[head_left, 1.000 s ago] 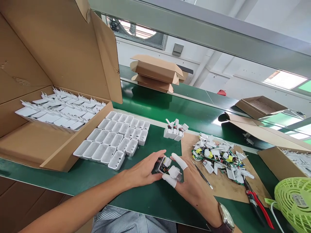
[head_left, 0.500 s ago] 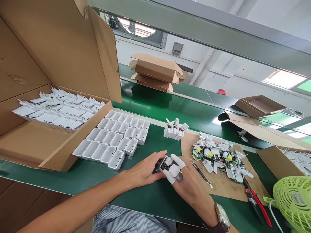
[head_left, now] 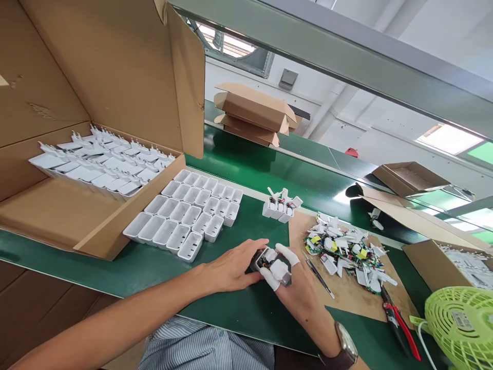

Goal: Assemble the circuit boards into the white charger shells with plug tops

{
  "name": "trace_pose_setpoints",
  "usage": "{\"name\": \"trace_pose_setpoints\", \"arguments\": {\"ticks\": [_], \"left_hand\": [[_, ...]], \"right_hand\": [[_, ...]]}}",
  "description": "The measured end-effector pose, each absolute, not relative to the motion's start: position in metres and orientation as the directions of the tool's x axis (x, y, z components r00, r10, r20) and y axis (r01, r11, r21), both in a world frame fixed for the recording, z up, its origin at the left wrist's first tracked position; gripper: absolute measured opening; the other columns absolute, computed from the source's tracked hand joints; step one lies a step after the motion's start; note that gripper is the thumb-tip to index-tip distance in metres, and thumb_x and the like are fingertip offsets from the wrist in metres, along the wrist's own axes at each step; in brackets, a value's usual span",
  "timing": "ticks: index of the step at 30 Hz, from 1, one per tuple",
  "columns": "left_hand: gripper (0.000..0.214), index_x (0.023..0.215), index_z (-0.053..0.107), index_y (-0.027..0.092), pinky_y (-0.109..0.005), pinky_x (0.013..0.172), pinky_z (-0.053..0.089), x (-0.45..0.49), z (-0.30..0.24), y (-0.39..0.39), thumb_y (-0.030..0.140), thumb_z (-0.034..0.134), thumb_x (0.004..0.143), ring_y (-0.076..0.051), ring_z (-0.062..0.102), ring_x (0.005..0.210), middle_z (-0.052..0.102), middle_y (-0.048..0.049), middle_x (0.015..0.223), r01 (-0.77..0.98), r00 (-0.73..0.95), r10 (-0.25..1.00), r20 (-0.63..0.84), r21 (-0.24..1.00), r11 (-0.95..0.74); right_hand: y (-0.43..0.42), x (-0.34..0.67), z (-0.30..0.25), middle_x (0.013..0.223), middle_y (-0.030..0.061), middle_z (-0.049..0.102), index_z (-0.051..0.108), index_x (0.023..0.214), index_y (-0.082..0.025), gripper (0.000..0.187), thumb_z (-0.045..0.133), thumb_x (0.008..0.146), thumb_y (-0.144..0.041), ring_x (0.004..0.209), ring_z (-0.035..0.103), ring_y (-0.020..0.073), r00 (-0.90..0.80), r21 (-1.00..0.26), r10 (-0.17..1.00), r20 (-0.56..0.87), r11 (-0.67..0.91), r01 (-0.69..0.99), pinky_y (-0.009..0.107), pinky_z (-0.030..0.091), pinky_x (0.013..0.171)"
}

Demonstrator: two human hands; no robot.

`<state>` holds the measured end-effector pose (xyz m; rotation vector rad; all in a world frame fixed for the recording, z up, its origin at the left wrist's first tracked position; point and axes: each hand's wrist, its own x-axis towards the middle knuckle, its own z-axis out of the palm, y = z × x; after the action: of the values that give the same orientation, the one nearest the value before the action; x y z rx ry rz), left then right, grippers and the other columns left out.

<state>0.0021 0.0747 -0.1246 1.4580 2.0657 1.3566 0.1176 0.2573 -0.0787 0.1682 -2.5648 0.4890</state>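
Between my two hands, low over the green table, is a small white plastic housing with dark electronic parts inside and a white cover piece tilted at its right end. My left hand grips its left side, thumb near and fingers behind. On the other side my right hand, with white finger cots on two fingers, pinches the housing and the cover piece. Rows of open white housings stand to the left. Three filled white housings with loose covers stand behind my hands.
A large open carton of white plug units is at left. On a brown cardboard sheet lie a heap of circuit boards, tweezers and red-handled pliers. A green fan stands front right, beside another carton.
The view has shifted slightly, so the cartons and housing rows appear further right. Both hands still hold the housing, which has turned a little with its cover piece.
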Motion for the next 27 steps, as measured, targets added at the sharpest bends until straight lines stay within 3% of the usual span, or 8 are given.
{"name": "trace_pose_setpoints", "arguments": {"ticks": [6,8,14,19,27], "left_hand": [[0.071,0.150,0.033,0.026,-0.043,0.087,0.060,0.004,-0.116,0.074,0.034,0.072,0.091,-0.027,0.070,0.103,0.061,-0.0120,0.132,0.529,-0.472,0.863,0.181,0.841,0.114],[0.073,0.150,0.033,0.026,-0.043,0.090,0.059,0.005,-0.113,0.074,0.034,0.074,0.089,-0.027,0.070,0.108,0.062,-0.0115,0.133,0.522,-0.474,0.863,0.176,0.846,0.114],[0.072,0.149,0.034,0.024,-0.050,0.105,0.056,0.006,-0.119,0.075,0.028,0.075,0.089,-0.032,0.062,0.132,0.058,-0.0158,0.146,0.606,-0.460,0.841,0.284,0.793,0.063],[0.072,0.152,0.029,0.022,-0.051,0.107,0.055,0.008,-0.128,0.076,0.028,0.071,0.093,-0.033,0.061,0.135,0.058,-0.0192,0.147,0.721,-0.426,0.805,0.413,0.692,0.027],[0.071,0.153,0.023,0.021,-0.050,0.098,0.057,0.008,-0.122,0.076,0.028,0.066,0.097,-0.033,0.066,0.127,0.063,-0.0186,0.142,0.799,-0.400,0.787,0.470,0.600,0.048]], "right_hand": [[0.269,0.123,-0.076,0.119,0.0129,0.070,0.051,0.138,-0.022,0.044,0.064,0.098,-0.032,0.103,0.074,0.0252,-0.900,-0.396,-0.054,0.434,0.885,-0.244,0.038,0.065,0.086],[0.271,0.125,-0.073,0.121,0.0133,0.070,0.050,0.141,-0.022,0.046,0.064,0.098,-0.031,0.103,0.074,0.0252,-0.900,-0.393,-0.082,0.428,0.880,-0.267,0.037,0.066,0.085],[0.270,0.127,-0.070,0.124,0.0131,0.067,0.047,0.146,-0.025,0.052,0.063,0.097,-0.017,0.110,0.071,0.0241,-0.859,-0.387,-0.180,0.479,0.835,-0.390,0.039,0.064,0.093],[0.271,0.129,-0.080,0.133,0.0167,0.064,0.046,0.148,-0.022,0.058,0.064,0.094,-0.010,0.125,0.065,0.0275,-0.838,-0.375,-0.214,0.501,0.820,-0.433,0.044,0.060,0.103],[0.274,0.131,-0.086,0.135,0.0123,0.067,0.049,0.146,-0.029,0.058,0.068,0.093,-0.014,0.121,0.069,0.0258,-0.867,-0.511,-0.131,0.482,0.762,-0.399,0.041,0.062,0.101]]}}
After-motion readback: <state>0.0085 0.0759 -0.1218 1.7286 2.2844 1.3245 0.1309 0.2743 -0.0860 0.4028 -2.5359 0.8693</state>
